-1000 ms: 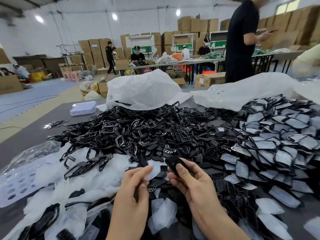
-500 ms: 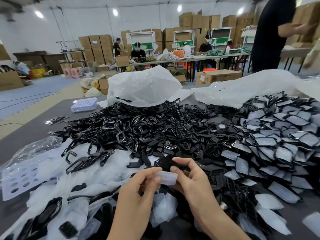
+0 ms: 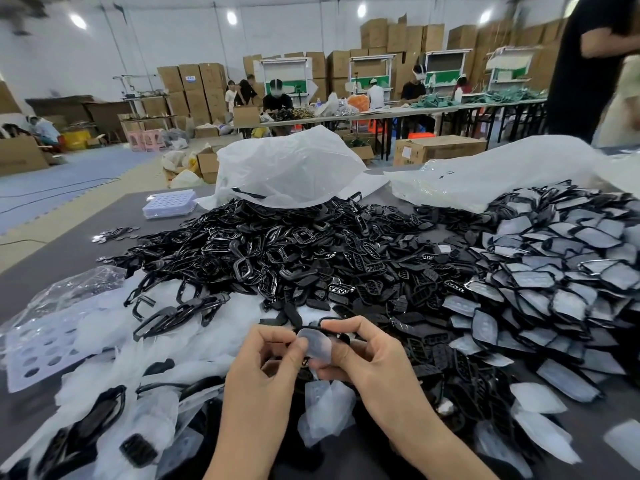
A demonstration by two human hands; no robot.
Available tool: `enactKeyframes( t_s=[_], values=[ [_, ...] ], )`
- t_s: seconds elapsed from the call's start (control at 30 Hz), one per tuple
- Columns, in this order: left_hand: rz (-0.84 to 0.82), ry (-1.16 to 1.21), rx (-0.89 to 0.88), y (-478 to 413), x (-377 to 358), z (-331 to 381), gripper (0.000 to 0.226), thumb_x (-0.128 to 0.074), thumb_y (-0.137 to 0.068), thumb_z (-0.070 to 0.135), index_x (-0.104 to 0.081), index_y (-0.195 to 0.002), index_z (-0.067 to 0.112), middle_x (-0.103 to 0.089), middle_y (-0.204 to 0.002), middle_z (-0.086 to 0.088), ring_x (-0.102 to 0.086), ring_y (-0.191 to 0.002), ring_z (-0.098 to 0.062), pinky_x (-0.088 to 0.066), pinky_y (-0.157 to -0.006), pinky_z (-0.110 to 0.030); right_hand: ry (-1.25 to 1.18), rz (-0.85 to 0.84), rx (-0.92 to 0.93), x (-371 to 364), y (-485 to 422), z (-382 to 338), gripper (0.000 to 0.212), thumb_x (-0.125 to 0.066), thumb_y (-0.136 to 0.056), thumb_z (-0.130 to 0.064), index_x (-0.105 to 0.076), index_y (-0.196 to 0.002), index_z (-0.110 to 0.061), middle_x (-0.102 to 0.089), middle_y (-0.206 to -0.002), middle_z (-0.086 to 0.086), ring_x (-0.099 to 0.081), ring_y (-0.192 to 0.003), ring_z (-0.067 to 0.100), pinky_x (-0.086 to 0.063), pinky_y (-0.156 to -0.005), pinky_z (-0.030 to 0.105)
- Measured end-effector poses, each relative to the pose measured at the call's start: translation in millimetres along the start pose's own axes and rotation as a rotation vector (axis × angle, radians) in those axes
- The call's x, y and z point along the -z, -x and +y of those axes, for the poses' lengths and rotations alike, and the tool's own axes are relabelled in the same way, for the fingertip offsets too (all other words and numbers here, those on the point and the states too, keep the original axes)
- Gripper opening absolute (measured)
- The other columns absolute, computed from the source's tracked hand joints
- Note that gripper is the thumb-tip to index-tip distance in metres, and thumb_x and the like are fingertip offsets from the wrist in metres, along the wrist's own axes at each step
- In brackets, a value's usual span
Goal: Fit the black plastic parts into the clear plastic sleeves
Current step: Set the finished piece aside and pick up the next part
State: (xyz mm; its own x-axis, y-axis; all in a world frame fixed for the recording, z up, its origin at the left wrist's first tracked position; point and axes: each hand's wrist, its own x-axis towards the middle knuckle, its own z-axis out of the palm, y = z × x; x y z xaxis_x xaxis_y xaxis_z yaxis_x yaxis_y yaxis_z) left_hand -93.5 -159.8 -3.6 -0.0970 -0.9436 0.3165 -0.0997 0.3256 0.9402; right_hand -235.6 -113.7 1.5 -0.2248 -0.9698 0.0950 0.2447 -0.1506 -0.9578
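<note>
Low in the middle of the view, my left hand (image 3: 266, 362) and my right hand (image 3: 360, 355) meet over the table. Between them is a small clear plastic sleeve (image 3: 317, 344), pinched by my left thumb and fingers. My right hand grips a black plastic part (image 3: 341, 336) whose thin rim shows above the sleeve; most of it is hidden behind the sleeve and my fingers. A big heap of loose black parts (image 3: 294, 251) lies just beyond my hands. Parts in sleeves (image 3: 554, 282) are piled on the right. Loose clear sleeves (image 3: 325, 414) lie under my wrists.
White plastic bags (image 3: 284, 168) lie at the back of the grey table (image 3: 62, 251). A perforated clear tray (image 3: 38, 351) lies at the left and a small white tray (image 3: 169, 202) at the back left. A person in black (image 3: 581, 71) stands at the far right.
My left hand brought a clear sleeve up to the black part in my right hand. The sleeve now lies over the part, and both hands have drawn closer together.
</note>
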Motion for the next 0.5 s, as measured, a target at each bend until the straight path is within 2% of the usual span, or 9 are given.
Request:
enactKeyframes(
  t_s=[0.1,0.2,0.27,0.33,0.4,0.5],
  values=[
    [-0.026,0.072,0.054,-2.4,1.4,1.2,0.026,-0.074,-0.086,0.010,-0.065,-0.088,0.035,-0.069,-0.079,0.006,-0.064,-0.069,-0.012,-0.050,-0.064,-0.014,-0.031,-0.005,0.005,-0.6,1.5,-3.5,0.014,-0.064,-0.095,-0.019,-0.076,-0.101,-0.022,-0.079,-0.091,0.014,-0.078,-0.086,0.028,-0.060,-0.074,0.023],
    [-0.072,0.089,0.090,-3.4,2.9,0.9,0.016,-0.072,-0.088,0.012,-0.067,-0.095,0.025,-0.071,-0.080,0.003,-0.066,-0.070,-0.015,-0.051,-0.066,-0.015,-0.068,-0.035,0.002,-2.0,3.0,-5.2,0.029,-0.058,-0.093,-0.035,-0.075,-0.108,-0.017,-0.079,-0.098,0.014,-0.077,-0.089,0.028,-0.060,-0.075,0.024],
    [-0.078,0.093,0.093,-2.8,3.3,1.8,0.013,-0.072,-0.088,0.013,-0.068,-0.095,0.023,-0.072,-0.081,0.001,-0.068,-0.071,-0.016,-0.053,-0.067,-0.017,-0.068,-0.030,0.013,-3.1,2.9,-5.3,0.025,-0.064,-0.091,-0.030,-0.074,-0.109,-0.015,-0.079,-0.096,0.015,-0.077,-0.084,0.024,-0.060,-0.073,0.023],
    [-0.100,0.100,0.086,-1.1,2.6,3.8,0.011,-0.070,-0.089,0.012,-0.069,-0.095,0.022,-0.074,-0.083,0.000,-0.071,-0.073,-0.015,-0.053,-0.068,-0.016,-0.016,0.004,0.033,-3.3,2.5,-4.5,0.014,-0.069,-0.092,-0.015,-0.074,-0.105,-0.016,-0.078,-0.090,0.014,-0.076,-0.076,0.021,-0.058,-0.070,0.021],
    [-0.152,0.108,0.074,1.1,2.1,6.4,0.012,-0.065,-0.093,0.011,-0.069,-0.097,0.021,-0.076,-0.086,-0.001,-0.073,-0.076,-0.015,-0.054,-0.070,-0.015,0.021,0.028,0.039,-2.5,2.3,-3.0,0.017,-0.067,-0.094,-0.005,-0.075,-0.102,-0.018,-0.078,-0.087,0.014,-0.076,-0.075,0.023,-0.058,-0.069,0.022],
    [-0.209,0.070,0.021,2.5,2.4,8.5,0.020,-0.061,-0.096,0.007,-0.069,-0.101,0.024,-0.075,-0.083,0.000,-0.073,-0.076,-0.012,-0.052,-0.070,-0.013,0.014,0.047,0.040,-1.2,2.6,-4.6,0.018,-0.066,-0.096,-0.006,-0.078,-0.096,-0.020,-0.078,-0.087,0.015,-0.076,-0.076,0.026,-0.059,-0.068,0.024]
  ],
)
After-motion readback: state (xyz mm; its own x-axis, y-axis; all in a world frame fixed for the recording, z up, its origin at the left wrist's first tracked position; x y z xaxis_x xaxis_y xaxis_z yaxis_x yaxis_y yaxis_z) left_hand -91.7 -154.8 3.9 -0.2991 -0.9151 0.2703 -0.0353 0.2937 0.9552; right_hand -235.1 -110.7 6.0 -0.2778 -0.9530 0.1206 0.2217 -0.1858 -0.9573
